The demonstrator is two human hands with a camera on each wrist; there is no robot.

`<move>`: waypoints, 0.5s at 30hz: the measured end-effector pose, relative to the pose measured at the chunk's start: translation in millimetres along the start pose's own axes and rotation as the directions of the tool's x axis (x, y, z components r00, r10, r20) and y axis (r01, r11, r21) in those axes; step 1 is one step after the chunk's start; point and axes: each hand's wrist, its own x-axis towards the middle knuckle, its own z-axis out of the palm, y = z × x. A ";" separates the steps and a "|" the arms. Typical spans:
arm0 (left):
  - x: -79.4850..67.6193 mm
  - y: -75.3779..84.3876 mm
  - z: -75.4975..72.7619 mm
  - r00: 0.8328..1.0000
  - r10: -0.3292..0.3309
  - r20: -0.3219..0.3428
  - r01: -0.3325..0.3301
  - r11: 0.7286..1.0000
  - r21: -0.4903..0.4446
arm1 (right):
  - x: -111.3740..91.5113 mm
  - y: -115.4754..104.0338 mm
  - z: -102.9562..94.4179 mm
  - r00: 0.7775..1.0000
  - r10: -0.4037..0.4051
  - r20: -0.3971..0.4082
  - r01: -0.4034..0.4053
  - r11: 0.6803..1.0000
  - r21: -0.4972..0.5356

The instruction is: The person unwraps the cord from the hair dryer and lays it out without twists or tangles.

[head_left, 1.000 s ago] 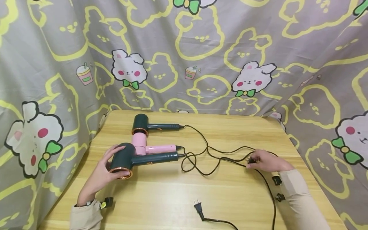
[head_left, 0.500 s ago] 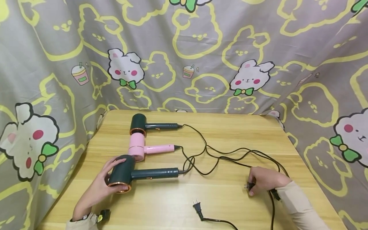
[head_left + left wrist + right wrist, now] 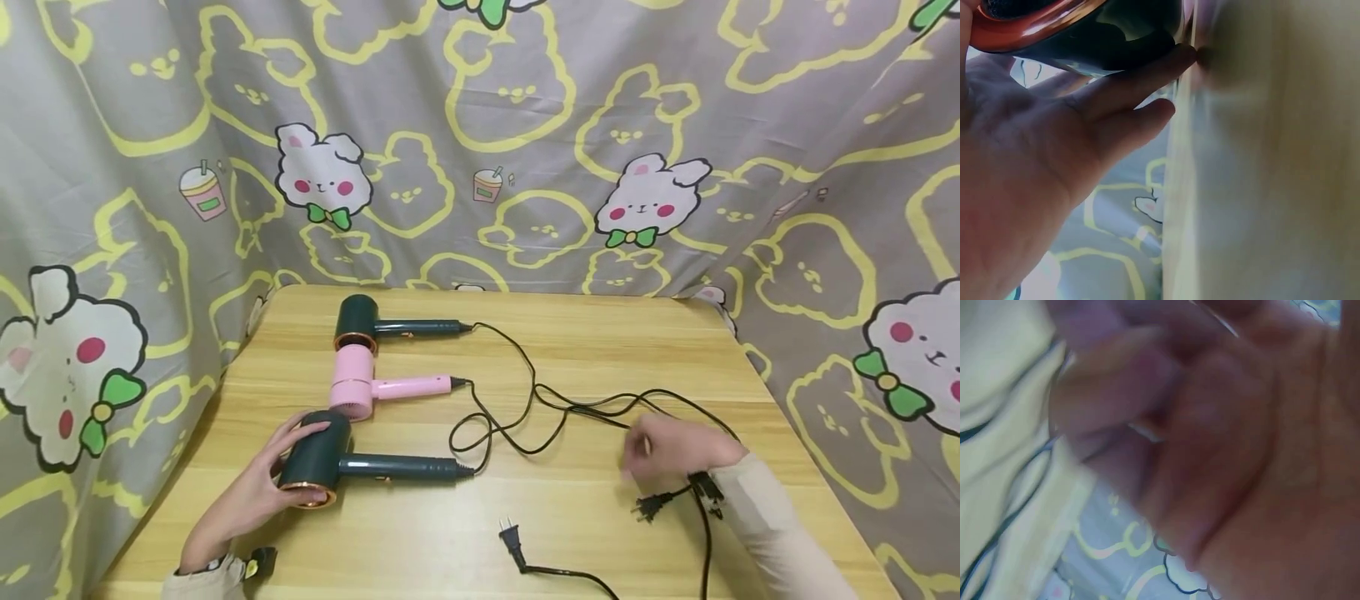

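Note:
My left hand [image 3: 258, 479] grips the round head of the nearest dark green hair dryer [image 3: 397, 468], thumb at its copper-coloured rim. The dryer lies on the table with its handle to the right. In the left wrist view its glossy dark body [image 3: 1135, 31] rests against the fingers. My right hand [image 3: 678, 446], blurred, hovers over the right side with its fingers loosely bent; I see nothing held. Just below it lies a black plug [image 3: 652, 506]. Behind are a pink hair dryer [image 3: 408, 388] and another dark green hair dryer [image 3: 416, 328].
Thin black cords [image 3: 528, 404] loop and cross from the dryers to the right side. A two-pin plug [image 3: 512, 537] lies near the front of the wooden table [image 3: 420, 542]. A patterned curtain [image 3: 420, 83] encloses the back and sides.
My left hand has drawn the nearest dryer toward the front, away from the pink one. The right hand brought a plug forward, let it go, and has moved slightly back from it.

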 end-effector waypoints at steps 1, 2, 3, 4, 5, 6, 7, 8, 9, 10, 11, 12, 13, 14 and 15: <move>-0.4 -0.3 -1.5 1.000 -0.002 -0.004 0.002 1.000 0.009 | 9.4 -2.6 -4.6 0.997 -0.037 -0.068 0.035 0.999 -0.032; -1.0 -0.5 -2.9 1.000 -0.004 -0.009 0.004 1.000 0.021 | 20.8 -4.9 -8.0 0.987 -0.076 -0.140 0.065 0.994 -0.083; -1.8 -0.9 -3.9 1.000 -0.006 -0.015 0.007 0.999 0.034 | 33.6 -8.1 -10.3 0.971 -0.110 -0.213 0.081 0.987 -0.139; -2.7 -1.2 -4.7 1.000 -0.006 -0.017 0.007 0.999 0.050 | 46.9 -12.8 -11.3 0.953 -0.139 -0.270 0.087 0.977 -0.195; -3.5 -1.5 -5.2 1.000 -0.006 -0.017 0.008 0.998 0.064 | 60.1 -17.0 -10.7 0.939 -0.160 -0.305 0.088 0.967 -0.239; -3.8 -1.7 -5.3 1.000 -0.004 -0.018 0.006 0.997 0.077 | 72.9 -20.9 -9.1 0.925 -0.202 -0.322 0.105 0.950 -0.294; -4.0 -1.7 -4.9 1.000 0.000 -0.018 0.002 0.996 0.084 | 85.0 -24.7 -6.4 0.919 -0.238 -0.315 0.123 0.931 -0.345; -3.7 -1.6 -4.2 1.000 0.006 -0.018 -0.005 0.996 0.089 | 96.2 -27.7 -3.1 0.915 -0.274 -0.295 0.145 0.908 -0.393; -3.0 -1.6 -3.3 1.000 0.014 -0.016 -0.013 0.996 0.093 | 105.9 -30.2 0.5 0.914 -0.310 -0.262 0.174 0.883 -0.435; -2.2 -1.7 -2.4 1.000 0.020 -0.014 -0.019 0.995 0.093 | 114.3 -31.7 3.9 0.913 -0.339 -0.226 0.203 0.859 -0.471; -1.4 -1.6 -1.7 1.000 0.029 -0.010 -0.028 0.996 0.087 | 121.1 -32.7 7.2 0.911 -0.364 -0.191 0.229 0.834 -0.501; -0.6 -1.7 -0.9 0.999 0.036 -0.009 -0.035 0.996 0.085 | 126.9 -33.5 10.1 0.906 -0.391 -0.160 0.257 0.810 -0.526; 0.1 -1.7 -0.4 0.999 0.040 -0.005 -0.040 0.996 0.083 | 132.2 -33.3 12.7 0.901 -0.412 -0.134 0.279 0.788 -0.549; 0.7 -1.7 0.0 0.999 0.045 -0.005 -0.044 0.996 0.084 | 136.4 -33.0 14.6 0.893 -0.434 -0.118 0.297 0.766 -0.570; 1.4 -1.9 -0.1 0.999 0.048 -0.002 -0.048 0.995 0.088 | 139.3 -32.5 15.9 0.883 -0.456 -0.108 0.315 0.748 -0.584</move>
